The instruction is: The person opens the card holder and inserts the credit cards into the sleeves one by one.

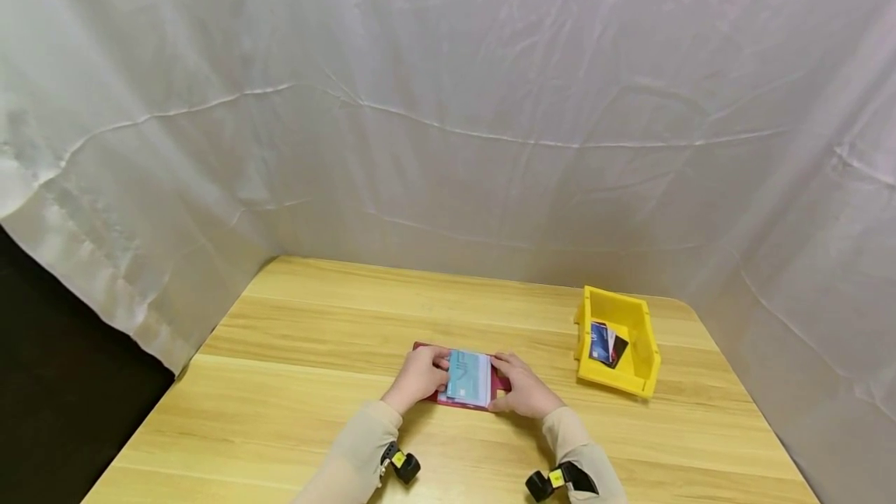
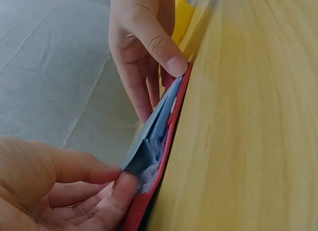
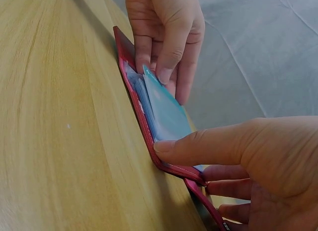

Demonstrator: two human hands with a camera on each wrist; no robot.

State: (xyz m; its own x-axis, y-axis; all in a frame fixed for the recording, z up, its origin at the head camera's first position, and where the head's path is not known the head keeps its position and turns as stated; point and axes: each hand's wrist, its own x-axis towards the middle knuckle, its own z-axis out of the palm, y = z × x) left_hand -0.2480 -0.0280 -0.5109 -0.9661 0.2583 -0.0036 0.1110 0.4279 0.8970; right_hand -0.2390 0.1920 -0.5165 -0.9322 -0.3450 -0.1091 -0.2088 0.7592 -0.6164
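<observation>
A red card holder [image 3: 160,164] lies opened on the table, with a stack of clear plastic sleeves inside. The top sleeve shows a light blue card [image 1: 465,376] with large lettering. My left hand [image 1: 420,376] pinches the left edge of that sleeve between thumb and fingertips, lifting it off the leaves below. At the other side, my right hand [image 1: 523,389] grips the card holder, its thumb pressing the sleeves' edge and its fingers at the outer side of the red cover. Whether the card sits fully inside the sleeve, I cannot tell.
To the right stands a yellow bin [image 1: 617,383] with a few cards [image 1: 600,343] in it, one blue and one black. The wooden table [image 1: 294,379] is bordered by a pale hanging cloth [image 1: 448,177] at the back and sides.
</observation>
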